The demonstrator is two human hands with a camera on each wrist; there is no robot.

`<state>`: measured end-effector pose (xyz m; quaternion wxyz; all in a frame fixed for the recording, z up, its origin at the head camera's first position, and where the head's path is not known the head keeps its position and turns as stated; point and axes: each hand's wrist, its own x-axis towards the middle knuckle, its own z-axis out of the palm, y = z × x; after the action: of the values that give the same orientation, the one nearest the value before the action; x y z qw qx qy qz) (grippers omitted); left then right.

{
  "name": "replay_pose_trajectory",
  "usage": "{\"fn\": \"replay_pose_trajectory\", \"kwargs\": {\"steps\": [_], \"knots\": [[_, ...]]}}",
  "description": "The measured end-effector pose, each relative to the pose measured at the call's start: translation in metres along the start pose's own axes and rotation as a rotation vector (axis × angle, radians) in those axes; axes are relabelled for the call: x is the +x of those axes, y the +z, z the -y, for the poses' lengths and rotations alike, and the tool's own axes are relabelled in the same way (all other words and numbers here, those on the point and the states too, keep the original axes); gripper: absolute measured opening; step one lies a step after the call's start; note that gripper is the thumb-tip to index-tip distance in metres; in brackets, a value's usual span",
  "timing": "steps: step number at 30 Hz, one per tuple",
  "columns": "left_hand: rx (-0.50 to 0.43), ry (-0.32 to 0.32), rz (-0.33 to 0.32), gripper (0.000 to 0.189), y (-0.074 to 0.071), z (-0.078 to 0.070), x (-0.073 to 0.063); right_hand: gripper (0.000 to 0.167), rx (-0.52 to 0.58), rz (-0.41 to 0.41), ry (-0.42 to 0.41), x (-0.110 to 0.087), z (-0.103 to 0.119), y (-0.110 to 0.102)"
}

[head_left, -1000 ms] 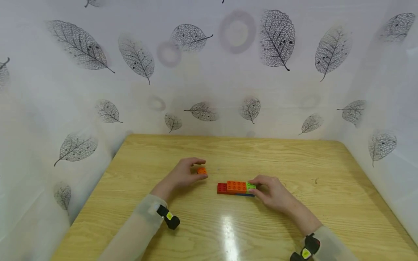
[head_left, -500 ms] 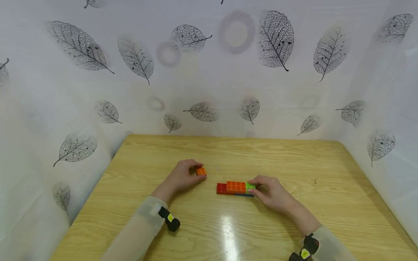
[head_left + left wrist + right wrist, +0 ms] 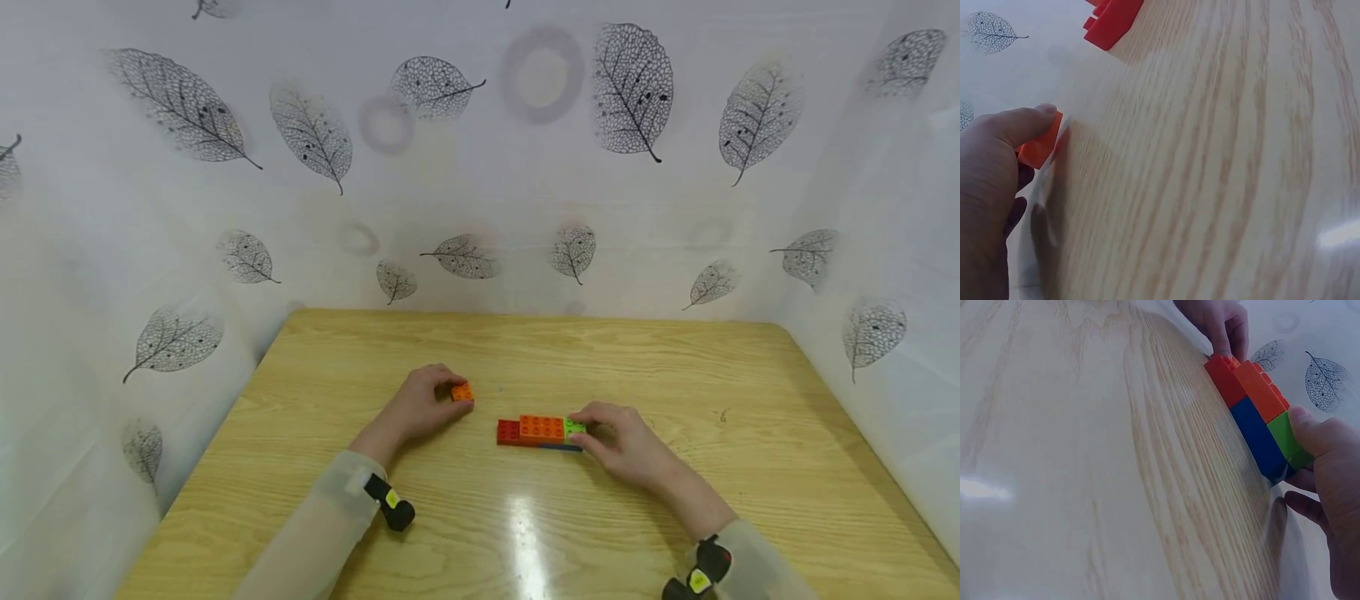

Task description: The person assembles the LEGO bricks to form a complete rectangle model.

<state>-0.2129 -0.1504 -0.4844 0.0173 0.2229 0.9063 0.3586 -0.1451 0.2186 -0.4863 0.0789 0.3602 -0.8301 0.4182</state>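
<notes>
Between the thumb and fingers of my left hand (image 3: 426, 403) is a small orange building brick (image 3: 462, 392), studs up; the left wrist view shows the thumb pressed on its side. My right hand (image 3: 628, 443) pinches the green brick (image 3: 573, 428) at the right end of a joined row of bricks. In that row a longer orange brick (image 3: 542, 427) sits beside the green one on an upper layer. Below are a red brick (image 3: 1225, 380), sticking out at the left end, and a blue brick (image 3: 1259, 438) under the green. A short gap separates the small orange brick from the row.
The bricks are on a light wood-grain table (image 3: 360, 342). Behind it and at both sides hangs a pale curtain (image 3: 480, 183) with a dark leaf print. Light glares off the table (image 3: 527, 542) near the front.
The fingers of my left hand have closed onto the small orange brick, which they stood around with a gap before. My right hand and the joined bricks stay nearly still.
</notes>
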Motion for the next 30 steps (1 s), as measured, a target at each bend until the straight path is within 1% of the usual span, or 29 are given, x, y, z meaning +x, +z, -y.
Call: {"fn": "replay_pose_trajectory", "kwargs": {"steps": [3,9,12,13,17,20,23,26,28,30], "knots": [[-0.010,-0.016,0.001,0.039,-0.001,-0.003,0.000,0.025,0.013,0.002,0.005,0.000,0.000,0.000],[-0.085,-0.095,0.009,0.040,-0.002,-0.013,-0.001,0.025,0.012,0.001,-0.004,-0.001,-0.002,-0.001],[-0.125,-0.109,0.018,0.039,-0.003,-0.020,-0.001,0.025,0.012,0.005,0.006,-0.001,-0.002,-0.001],[-0.133,-0.104,0.024,0.040,-0.003,-0.023,-0.001,0.025,0.014,0.007,0.010,-0.001,-0.002,-0.001],[-0.172,-0.109,0.061,0.043,-0.003,-0.035,-0.003,0.025,0.016,0.009,0.017,-0.001,-0.001,-0.001],[-0.185,-0.099,0.084,0.045,0.000,-0.040,-0.003,0.025,0.012,0.005,0.002,-0.001,-0.002,-0.001],[-0.190,-0.059,0.091,0.043,0.004,-0.043,-0.003,0.025,0.006,0.001,-0.013,-0.001,-0.003,-0.001],[-0.208,-0.009,0.093,0.041,0.008,-0.045,-0.004,0.025,0.004,-0.001,-0.011,-0.001,-0.003,0.000],[-0.209,0.013,0.095,0.041,0.012,-0.047,-0.006,0.025,0.000,0.000,-0.005,-0.001,-0.002,0.000],[-0.231,0.024,0.098,0.041,0.016,-0.050,-0.008,0.025,-0.004,0.003,0.004,-0.002,-0.002,0.000]]}}
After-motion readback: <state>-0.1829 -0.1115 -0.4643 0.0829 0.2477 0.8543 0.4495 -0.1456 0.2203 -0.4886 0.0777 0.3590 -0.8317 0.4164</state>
